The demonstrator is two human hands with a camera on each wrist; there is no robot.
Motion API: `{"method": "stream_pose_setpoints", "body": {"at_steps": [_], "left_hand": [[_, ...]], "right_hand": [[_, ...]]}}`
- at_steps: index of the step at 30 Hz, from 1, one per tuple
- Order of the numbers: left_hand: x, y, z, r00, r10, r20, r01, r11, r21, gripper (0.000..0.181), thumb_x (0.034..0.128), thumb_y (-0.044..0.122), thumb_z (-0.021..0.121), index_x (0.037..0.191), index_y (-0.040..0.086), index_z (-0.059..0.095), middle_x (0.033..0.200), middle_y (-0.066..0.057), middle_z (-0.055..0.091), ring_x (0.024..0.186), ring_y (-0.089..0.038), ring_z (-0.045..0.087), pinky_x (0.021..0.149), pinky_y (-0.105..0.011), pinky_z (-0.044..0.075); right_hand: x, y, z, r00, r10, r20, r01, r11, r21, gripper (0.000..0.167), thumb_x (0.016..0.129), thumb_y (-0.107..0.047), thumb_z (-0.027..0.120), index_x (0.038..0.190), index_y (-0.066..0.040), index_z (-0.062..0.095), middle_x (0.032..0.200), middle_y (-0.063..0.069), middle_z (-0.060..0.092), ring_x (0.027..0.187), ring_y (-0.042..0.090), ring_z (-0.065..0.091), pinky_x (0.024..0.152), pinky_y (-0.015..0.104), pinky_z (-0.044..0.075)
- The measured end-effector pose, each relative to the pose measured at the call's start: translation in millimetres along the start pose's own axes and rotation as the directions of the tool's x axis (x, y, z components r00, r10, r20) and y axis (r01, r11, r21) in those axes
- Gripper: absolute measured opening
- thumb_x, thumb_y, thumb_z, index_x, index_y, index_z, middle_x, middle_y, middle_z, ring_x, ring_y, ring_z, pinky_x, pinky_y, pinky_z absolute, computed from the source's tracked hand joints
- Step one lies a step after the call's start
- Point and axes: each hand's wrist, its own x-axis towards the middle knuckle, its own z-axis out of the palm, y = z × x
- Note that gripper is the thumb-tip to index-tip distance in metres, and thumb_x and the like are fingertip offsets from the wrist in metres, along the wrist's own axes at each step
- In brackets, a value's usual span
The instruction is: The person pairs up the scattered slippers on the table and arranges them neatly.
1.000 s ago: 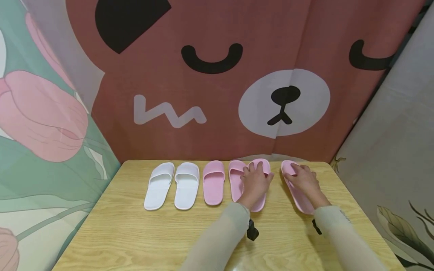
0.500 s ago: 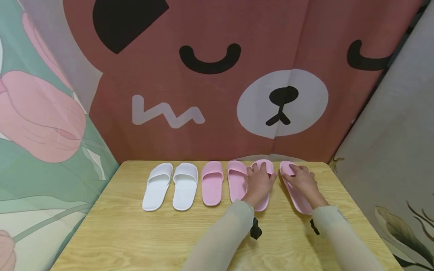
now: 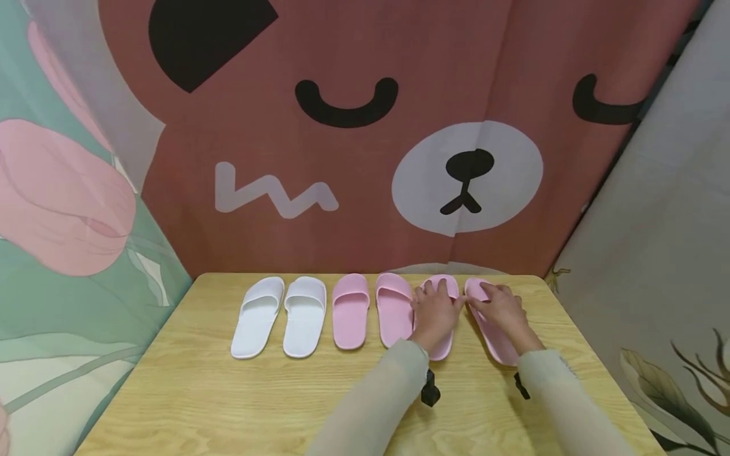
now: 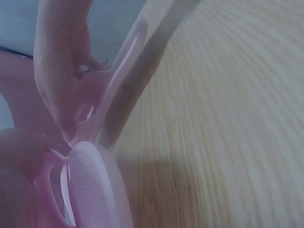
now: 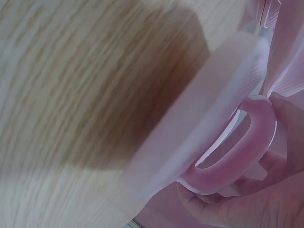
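My left hand (image 3: pixel 435 311) spans the strap of a pink slipper (image 3: pixel 443 351), thumb on one side and fingers on the other. Just to its right, my right hand (image 3: pixel 503 311) grips the strap of the rightmost pink slipper (image 3: pixel 503 349), which slants, heel toward the right. In the right wrist view, thumb and fingers pinch this slipper's strap (image 5: pixel 232 166), and its sole (image 5: pixel 204 114) casts a shadow on the wood. The left wrist view has the toe ends of both held slippers close together. Two more pink slippers, one (image 3: pixel 350 318) and another (image 3: pixel 392 320), lie left of my hands.
Two white slippers, one (image 3: pixel 258 323) and another (image 3: pixel 305 323), lie at the row's left end. All line the back of a wooden table (image 3: pixel 228 405), against a bear-print curtain (image 3: pixel 353 209). A grey curtain (image 3: pixel 644 253) hangs on the right.
My left hand has shifted slightly right with its slipper, widening the gap to the pink slipper on its left. The gap between the two held slippers has narrowed. The head view has turned slightly.
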Motion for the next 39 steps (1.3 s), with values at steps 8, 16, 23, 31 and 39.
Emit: {"method": "stream_pose_setpoints", "body": {"at_steps": [8,16,23,31,39], "left_hand": [[1.3,1.7,7.1,1.0,-0.008,0.007,0.008,1.0,-0.005,0.065,0.0964,0.063,0.053,0.144,0.019,0.052,0.136,-0.013,0.055,0.123,-0.034,0.048,0.092,-0.051,0.045],[3.8,1.0,11.0,1.0,-0.016,0.007,0.016,1.0,0.012,0.065,0.0965,0.064,0.052,0.144,0.02,0.052,0.131,-0.011,0.055,0.12,-0.032,0.049,0.086,-0.047,0.048],[5.2,2.1,16.2,0.999,-0.022,0.023,0.022,1.0,-0.001,0.064,0.0972,0.062,0.053,0.144,0.019,0.052,0.132,-0.013,0.056,0.122,-0.035,0.049,0.089,-0.052,0.048],[6.7,2.4,22.5,1.0,-0.023,0.018,0.022,0.999,0.046,0.062,0.097,0.064,0.052,0.139,0.019,0.054,0.13,-0.013,0.056,0.119,-0.034,0.05,0.087,-0.051,0.048],[11.6,7.3,20.4,0.995,-0.059,0.082,0.056,0.998,0.037,0.064,0.0977,0.062,0.051,0.136,0.012,0.058,0.127,-0.016,0.056,0.12,-0.037,0.048,0.091,-0.05,0.046]], "right_hand": [[-0.4,1,3,1.0,0.012,-0.004,-0.012,1.0,0.003,0.079,0.097,-0.057,0.057,0.154,-0.005,0.039,0.151,0.036,0.03,0.127,0.065,0.034,0.097,0.075,0.034],[2.3,-1,2,1.0,0.013,0.02,-0.013,1.0,0.003,0.08,0.098,-0.058,0.056,0.154,-0.005,0.038,0.152,0.037,0.029,0.127,0.067,0.033,0.097,0.075,0.034],[2.8,2,4,0.999,0.02,0.043,-0.02,1.0,0.003,0.078,0.098,-0.055,0.056,0.153,-0.002,0.039,0.149,0.039,0.032,0.126,0.066,0.035,0.096,0.075,0.035],[5.4,4,9,0.999,0.018,0.05,-0.016,0.999,-0.027,0.083,0.096,-0.062,0.054,0.151,-0.001,0.041,0.146,0.039,0.036,0.123,0.066,0.036,0.092,0.074,0.038],[9.5,0,4,0.992,-0.054,0.114,0.064,0.994,-0.092,0.073,0.104,-0.049,0.047,0.152,0.004,0.038,0.145,0.038,0.042,0.132,0.061,0.034,0.102,0.073,0.029]]}}
